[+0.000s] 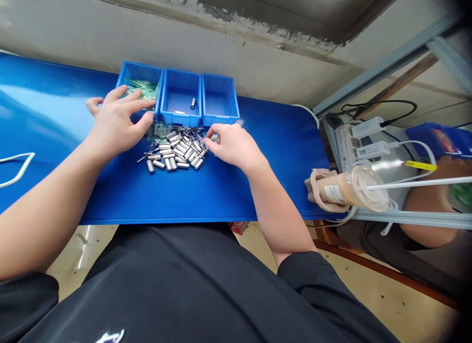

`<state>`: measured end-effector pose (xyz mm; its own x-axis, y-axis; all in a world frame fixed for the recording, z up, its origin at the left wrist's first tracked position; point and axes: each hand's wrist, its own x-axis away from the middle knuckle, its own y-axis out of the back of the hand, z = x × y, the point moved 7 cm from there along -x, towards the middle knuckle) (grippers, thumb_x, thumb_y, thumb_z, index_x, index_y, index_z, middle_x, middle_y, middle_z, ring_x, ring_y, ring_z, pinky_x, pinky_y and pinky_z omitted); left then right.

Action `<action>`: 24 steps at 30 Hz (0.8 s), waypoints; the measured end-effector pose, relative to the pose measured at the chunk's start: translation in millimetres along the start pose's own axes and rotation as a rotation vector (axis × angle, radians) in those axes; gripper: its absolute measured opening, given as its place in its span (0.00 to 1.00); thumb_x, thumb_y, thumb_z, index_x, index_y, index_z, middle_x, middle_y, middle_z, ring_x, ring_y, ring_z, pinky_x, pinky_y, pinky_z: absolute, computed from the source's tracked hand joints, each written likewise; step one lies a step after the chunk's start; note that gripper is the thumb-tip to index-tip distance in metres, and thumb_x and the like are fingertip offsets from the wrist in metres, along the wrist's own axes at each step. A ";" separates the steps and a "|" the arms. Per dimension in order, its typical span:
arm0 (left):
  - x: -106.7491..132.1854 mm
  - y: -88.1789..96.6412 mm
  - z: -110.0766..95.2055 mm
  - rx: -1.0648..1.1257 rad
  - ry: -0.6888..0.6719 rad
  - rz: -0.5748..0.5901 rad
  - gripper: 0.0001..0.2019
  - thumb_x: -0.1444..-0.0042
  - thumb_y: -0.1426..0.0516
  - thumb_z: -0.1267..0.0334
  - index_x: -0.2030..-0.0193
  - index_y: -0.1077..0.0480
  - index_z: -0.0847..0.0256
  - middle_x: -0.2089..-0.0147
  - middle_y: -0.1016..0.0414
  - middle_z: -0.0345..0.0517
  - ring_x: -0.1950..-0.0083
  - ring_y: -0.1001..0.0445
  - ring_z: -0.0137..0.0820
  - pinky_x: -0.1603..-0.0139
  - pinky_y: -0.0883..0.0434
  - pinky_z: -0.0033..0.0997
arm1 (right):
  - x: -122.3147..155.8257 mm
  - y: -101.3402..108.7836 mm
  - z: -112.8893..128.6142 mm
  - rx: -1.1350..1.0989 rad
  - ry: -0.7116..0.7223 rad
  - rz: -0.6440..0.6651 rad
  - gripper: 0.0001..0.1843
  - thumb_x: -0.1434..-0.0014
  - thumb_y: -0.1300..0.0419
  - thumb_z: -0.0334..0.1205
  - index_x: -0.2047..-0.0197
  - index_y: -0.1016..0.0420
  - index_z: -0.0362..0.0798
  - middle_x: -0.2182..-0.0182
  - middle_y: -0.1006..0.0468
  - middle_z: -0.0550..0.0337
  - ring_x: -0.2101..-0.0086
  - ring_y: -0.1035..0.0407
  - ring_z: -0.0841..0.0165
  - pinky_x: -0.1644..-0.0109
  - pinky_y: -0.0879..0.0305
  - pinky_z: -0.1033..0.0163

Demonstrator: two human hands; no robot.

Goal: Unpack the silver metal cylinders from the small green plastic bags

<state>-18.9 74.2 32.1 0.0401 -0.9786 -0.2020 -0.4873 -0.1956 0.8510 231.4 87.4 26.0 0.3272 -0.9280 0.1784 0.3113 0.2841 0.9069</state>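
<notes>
My left hand point(117, 121) is open, its fingers spread over the front of the left blue bin point(162, 87). Under and beyond those fingertips lie green-tinted clear bags point(145, 88) inside the bin. At the right edge of a heap of small silver metal pieces point(178, 151), my right hand point(234, 143) has thumb and forefinger pinched together. A bit of something clear and greenish shows by that pinch, but what is held cannot be made out. Thin dark pins point(190, 131) lie along the back of the heap, next to a clear bag point(161, 130).
The middle bin point(182, 117) holds a silver piece point(192, 103); the right bin point(220, 119) stands beside it. A lidded drink cup point(342, 190) in a holder hangs at the table's right end, below power strips and cables point(368, 136). Another person's knee point(427, 212) shows at right.
</notes>
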 end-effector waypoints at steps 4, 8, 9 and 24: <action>-0.4 -1.0 1.5 0.002 0.029 0.018 0.27 0.32 0.50 0.48 0.34 0.22 0.52 0.22 0.34 0.50 0.14 0.45 0.49 0.18 0.55 0.71 | 0.4 -5.7 -1.8 0.030 0.033 0.079 0.18 0.30 0.38 0.47 0.42 0.19 0.48 0.58 0.14 0.54 0.63 0.27 0.68 0.60 0.42 0.62; 0.3 -0.4 -0.3 0.011 0.058 0.016 0.28 0.33 0.49 0.49 0.33 0.23 0.53 0.20 0.36 0.49 0.14 0.46 0.47 0.17 0.55 0.67 | 1.9 -2.5 1.0 0.006 0.087 0.050 0.16 0.28 0.41 0.44 0.44 0.20 0.47 0.61 0.15 0.55 0.63 0.26 0.68 0.59 0.40 0.62; 0.5 -0.5 -0.6 0.013 0.064 0.017 0.28 0.33 0.50 0.49 0.32 0.24 0.52 0.20 0.36 0.48 0.14 0.46 0.46 0.17 0.55 0.66 | 2.0 -0.7 0.3 0.026 0.078 0.038 0.16 0.28 0.41 0.44 0.43 0.20 0.48 0.61 0.15 0.55 0.62 0.26 0.67 0.59 0.40 0.61; 13.7 23.1 -13.9 0.075 -0.179 -0.276 0.22 0.33 0.47 0.42 0.49 0.18 0.52 0.39 0.16 0.44 0.26 0.25 0.46 0.20 0.39 0.63 | -2.4 -3.3 -10.4 0.075 -0.008 0.078 0.33 0.35 0.32 0.52 0.32 0.24 0.43 0.51 0.14 0.43 0.55 0.21 0.57 0.56 0.31 0.59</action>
<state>-17.5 55.4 55.7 0.0291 -0.8612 -0.5074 -0.5421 -0.4401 0.7159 238.9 91.2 18.6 0.3402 -0.9059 0.2523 0.2171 0.3367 0.9162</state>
